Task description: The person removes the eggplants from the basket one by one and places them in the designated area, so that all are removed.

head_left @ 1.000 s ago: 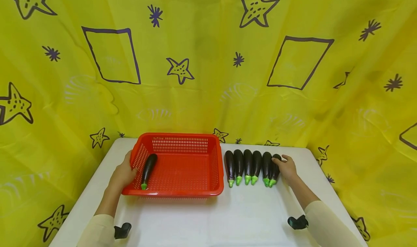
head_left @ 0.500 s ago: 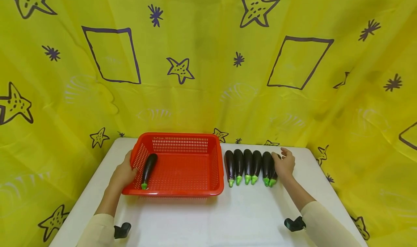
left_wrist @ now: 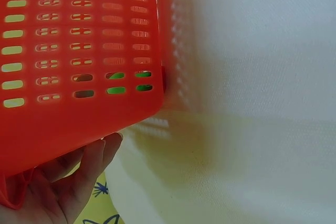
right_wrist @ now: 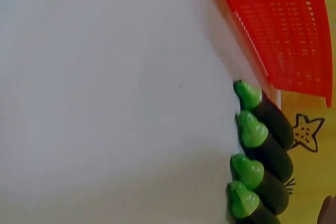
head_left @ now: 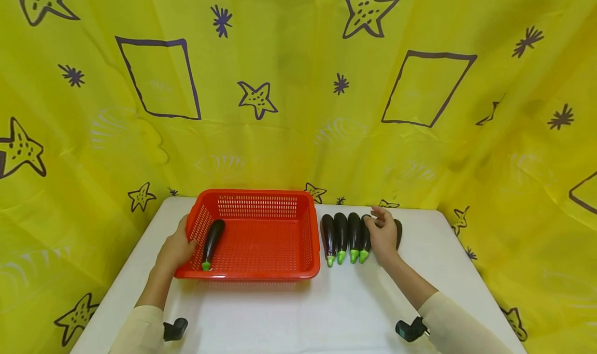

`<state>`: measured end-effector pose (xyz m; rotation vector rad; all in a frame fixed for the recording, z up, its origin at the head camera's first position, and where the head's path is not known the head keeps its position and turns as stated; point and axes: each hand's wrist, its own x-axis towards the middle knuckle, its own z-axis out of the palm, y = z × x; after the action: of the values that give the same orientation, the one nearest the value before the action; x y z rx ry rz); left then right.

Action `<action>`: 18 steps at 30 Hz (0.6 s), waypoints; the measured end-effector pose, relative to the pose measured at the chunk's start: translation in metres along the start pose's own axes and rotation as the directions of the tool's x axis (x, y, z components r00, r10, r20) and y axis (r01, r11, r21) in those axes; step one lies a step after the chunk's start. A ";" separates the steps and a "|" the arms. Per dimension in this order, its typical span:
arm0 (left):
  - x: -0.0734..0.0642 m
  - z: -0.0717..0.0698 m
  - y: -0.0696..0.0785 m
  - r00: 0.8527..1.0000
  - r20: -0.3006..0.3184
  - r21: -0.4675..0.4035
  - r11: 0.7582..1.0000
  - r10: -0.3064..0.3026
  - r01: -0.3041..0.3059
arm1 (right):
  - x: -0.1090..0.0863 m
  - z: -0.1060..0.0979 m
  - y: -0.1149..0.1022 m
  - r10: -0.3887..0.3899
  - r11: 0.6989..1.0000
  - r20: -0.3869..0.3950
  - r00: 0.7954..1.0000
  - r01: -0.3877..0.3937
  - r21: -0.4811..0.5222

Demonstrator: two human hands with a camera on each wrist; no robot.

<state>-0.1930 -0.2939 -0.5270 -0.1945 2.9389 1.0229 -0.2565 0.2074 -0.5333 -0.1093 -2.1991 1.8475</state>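
My left hand (head_left: 176,248) grips the left side of a red perforated plastic basket (head_left: 247,277); in the left wrist view its fingers (left_wrist: 92,166) curl under the rim. One dark eggplant (head_left: 213,244) with a green stem lies inside, near the left wall. Right of the basket, several eggplants (head_left: 341,235) lie side by side, stems toward me. My right hand (head_left: 383,236) hovers over the row with loosely bent fingers, near the fourth one, and covers part of the row. Another eggplant (head_left: 398,232) shows just right of it. Whether the fingertips touch any is unclear.
The white table (head_left: 298,317) carries everything. A yellow curtain (head_left: 289,152) with drawn stars encloses the back and sides. Small black devices hang at the left wrist (head_left: 175,329) and the right wrist (head_left: 410,329).
My right hand has moved left along the row, from the rightmost eggplant to around the fourth. The eggplants stay where they were. The left hand and the basket have not moved.
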 end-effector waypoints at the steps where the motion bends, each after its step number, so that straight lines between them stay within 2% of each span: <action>1: 0.000 0.000 0.000 1.000 0.000 -0.001 1.000 -0.001 0.001 | -0.003 0.004 -0.003 -0.002 1.000 0.018 1.000 0.002 0.012; 9: -0.003 -0.001 0.005 1.000 -0.008 0.001 1.000 -0.010 0.010 | -0.017 0.032 -0.021 -0.040 0.989 0.148 0.988 0.018 0.149; 14: -0.003 0.002 0.005 1.000 0.002 0.003 1.000 -0.022 0.022 | -0.024 0.049 -0.029 -0.039 0.985 0.195 0.980 0.005 0.173; 18: -0.002 0.001 0.004 1.000 -0.016 0.014 1.000 -0.019 0.019 | -0.028 0.067 -0.034 -0.055 0.982 0.248 0.967 0.007 0.191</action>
<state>-0.1913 -0.2901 -0.5250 -0.2308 2.9518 1.0025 -0.2422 0.1307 -0.5149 0.2087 -2.1517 2.1434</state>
